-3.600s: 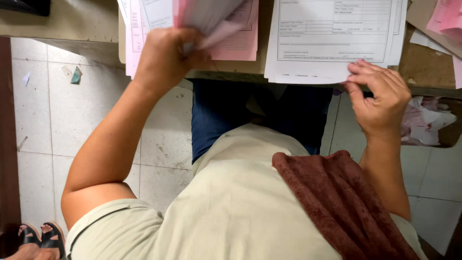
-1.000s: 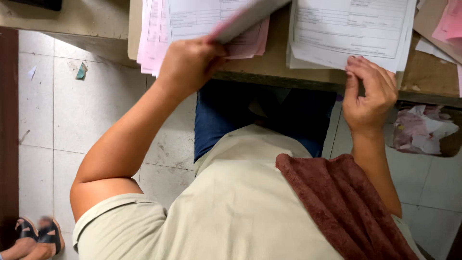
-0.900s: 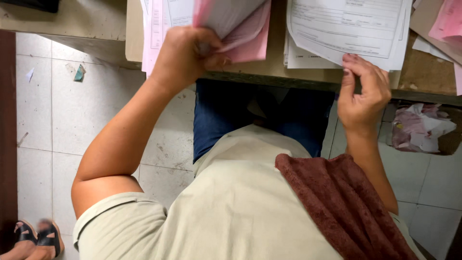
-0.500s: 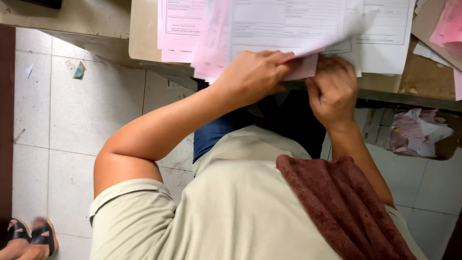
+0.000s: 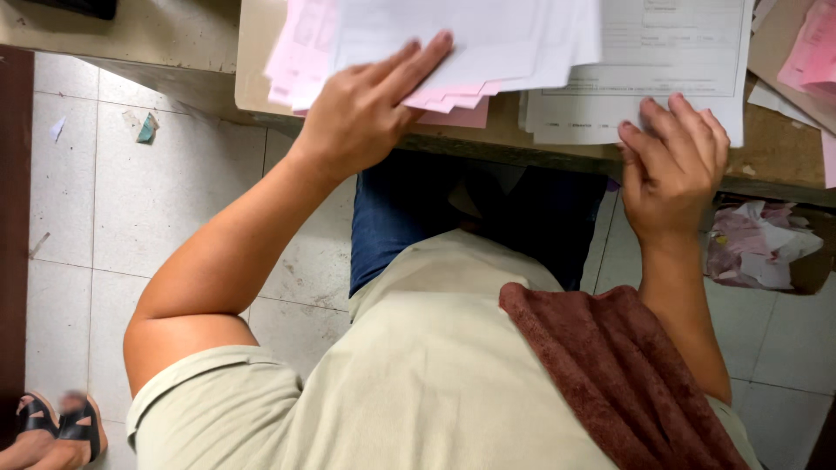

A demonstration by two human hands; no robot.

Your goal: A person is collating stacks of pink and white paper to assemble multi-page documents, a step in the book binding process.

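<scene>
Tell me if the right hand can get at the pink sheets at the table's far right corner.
Probably yes. The right hand rests on the white form, and the pink sheets lie just beyond it on the table, with nothing between.

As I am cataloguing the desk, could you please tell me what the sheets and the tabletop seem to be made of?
The sheets under the left hand look like thin matt paper, white and pink, with fanned edges. The tabletop seems to be worn brown board, possibly wood; its surface is scuffed.
</scene>
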